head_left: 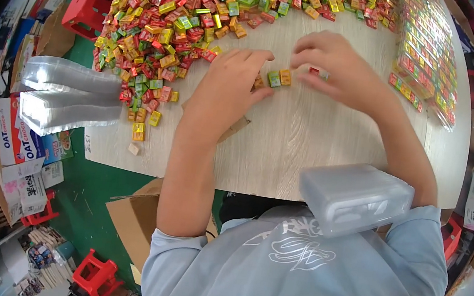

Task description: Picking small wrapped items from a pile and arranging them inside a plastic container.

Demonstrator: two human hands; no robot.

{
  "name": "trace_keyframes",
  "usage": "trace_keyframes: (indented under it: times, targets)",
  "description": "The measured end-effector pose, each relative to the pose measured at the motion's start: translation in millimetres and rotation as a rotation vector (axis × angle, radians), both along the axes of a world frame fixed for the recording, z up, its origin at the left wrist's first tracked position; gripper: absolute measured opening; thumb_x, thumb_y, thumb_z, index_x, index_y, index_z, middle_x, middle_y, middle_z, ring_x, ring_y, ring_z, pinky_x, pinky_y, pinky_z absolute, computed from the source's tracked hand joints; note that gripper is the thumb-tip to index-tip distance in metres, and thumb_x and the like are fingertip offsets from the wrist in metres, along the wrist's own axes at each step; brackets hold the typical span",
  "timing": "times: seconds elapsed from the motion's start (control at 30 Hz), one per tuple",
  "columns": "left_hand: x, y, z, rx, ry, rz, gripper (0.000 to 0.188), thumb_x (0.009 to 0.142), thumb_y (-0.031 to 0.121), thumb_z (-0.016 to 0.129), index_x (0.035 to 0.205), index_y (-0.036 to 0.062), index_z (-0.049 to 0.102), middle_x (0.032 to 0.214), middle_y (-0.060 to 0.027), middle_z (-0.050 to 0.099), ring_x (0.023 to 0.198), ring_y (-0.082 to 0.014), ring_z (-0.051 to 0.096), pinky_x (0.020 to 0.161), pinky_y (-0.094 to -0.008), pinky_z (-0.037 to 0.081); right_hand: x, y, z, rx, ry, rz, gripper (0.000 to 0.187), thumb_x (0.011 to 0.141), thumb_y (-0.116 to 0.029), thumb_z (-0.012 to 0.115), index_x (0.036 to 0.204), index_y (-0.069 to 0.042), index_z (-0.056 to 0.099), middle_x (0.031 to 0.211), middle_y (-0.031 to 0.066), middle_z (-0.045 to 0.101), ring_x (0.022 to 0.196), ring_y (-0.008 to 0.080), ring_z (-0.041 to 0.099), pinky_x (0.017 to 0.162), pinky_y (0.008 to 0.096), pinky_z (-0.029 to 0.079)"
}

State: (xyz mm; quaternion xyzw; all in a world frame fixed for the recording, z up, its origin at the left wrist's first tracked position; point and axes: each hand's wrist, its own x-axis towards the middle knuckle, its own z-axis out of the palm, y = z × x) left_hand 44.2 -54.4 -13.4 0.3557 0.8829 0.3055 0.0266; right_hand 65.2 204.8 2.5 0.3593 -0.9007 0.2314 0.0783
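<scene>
My left hand (pixel 230 82) is over the table with its thumb and forefinger apart and curved. An orange small wrapped pack (pixel 258 82) lies inside that curve, partly covered by the fingers. Just right of it, a green pack (pixel 274 79) and another orange pack (pixel 285 76) stand side by side on the tabletop. My right hand (pixel 338 69) hovers close by on the right, slightly blurred, fingers and thumb apart. Between them shows a red pack (pixel 314 71), mostly hidden; whether it touches the fingers I cannot make out.
A large heap of small wrapped packs (pixel 169 27) covers the table's far left. Clear-wrapped stacks (pixel 428 59) stand at the far right. Clear plastic sleeves (pixel 72 95) overhang the left edge. A translucent plastic box (pixel 355 198) is against my front. Red stools (pixel 97 276) stand on the floor.
</scene>
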Motion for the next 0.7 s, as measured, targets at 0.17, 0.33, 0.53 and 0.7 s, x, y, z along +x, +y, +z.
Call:
trace_keyframes:
  times: [0.17,0.33,0.53,0.7]
  targets:
    - [1.3,5.4,-7.0,0.041,0.172,-0.052,0.048,0.083,0.019,0.084,0.125,0.0063,0.064,0.106,-0.0116,0.069,0.084,-0.0301,0.067,0.081,-0.0421,0.053,30.1,54.0,1.3,-0.064,-0.215,-0.295,0.026,0.098,-0.026,0.069,0.116,-0.008,0.067,0.117,0.0116,0.064,0.105,0.0328,0.063,0.089,0.0415,0.053]
    - [1.3,9.8,-8.2,0.017,0.08,-0.046,0.045,0.085,0.021,0.083,0.124,0.0063,0.065,0.1,-0.0111,0.065,0.081,-0.0281,0.066,0.079,-0.0407,0.053,53.7,47.5,-2.6,0.073,-0.285,-0.408,0.037,0.096,-0.027,0.071,0.128,-0.009,0.063,0.122,0.0115,0.062,0.105,0.0323,0.065,0.088,0.0402,0.054]
    - [0.1,22.5,-10.5,-0.002,0.108,-0.071,0.04,0.087,0.019,0.082,0.122,0.0059,0.067,0.099,-0.0106,0.063,0.079,-0.0261,0.066,0.075,-0.0388,0.053,43.1,32.1,-19.4,-0.006,-0.247,-0.328,0.041,0.092,-0.017,0.075,0.13,-0.008,0.063,0.121,0.0121,0.06,0.105,0.0321,0.064,0.089,0.0418,0.053]
    - [1.9,29.5,-11.1,-0.018,-0.024,-0.111,0.037,0.087,0.019,0.08,0.119,0.0062,0.067,0.106,-0.0127,0.063,0.104,-0.0357,0.064,0.09,-0.0442,0.053,37.1,30.0,-23.5,-0.019,-0.228,-0.252,0.034,0.091,-0.014,0.075,0.123,-0.008,0.067,0.115,0.014,0.062,0.107,0.035,0.064,0.091,0.0437,0.053]
